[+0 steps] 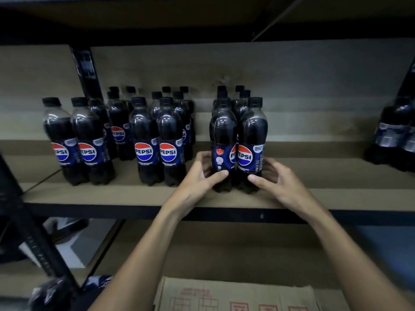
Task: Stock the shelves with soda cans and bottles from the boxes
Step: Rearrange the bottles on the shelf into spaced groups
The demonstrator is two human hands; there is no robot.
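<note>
Dark Pepsi bottles (252, 131), black-capped, upright

At your lower left, 1 black slotted post (36, 250) slants across the view. Behind it lies a white object (74, 248), too blurred to name. 1 thin bar (275, 19) crosses the top right.

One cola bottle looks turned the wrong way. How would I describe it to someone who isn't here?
On the brown shelf, find the cluster of cola bottles right of the middle, between the two hands. The turned bottle is its front left one, gripped by the left hand. Unlike its neighbour in the right hand, its logo faces sideways.
</note>
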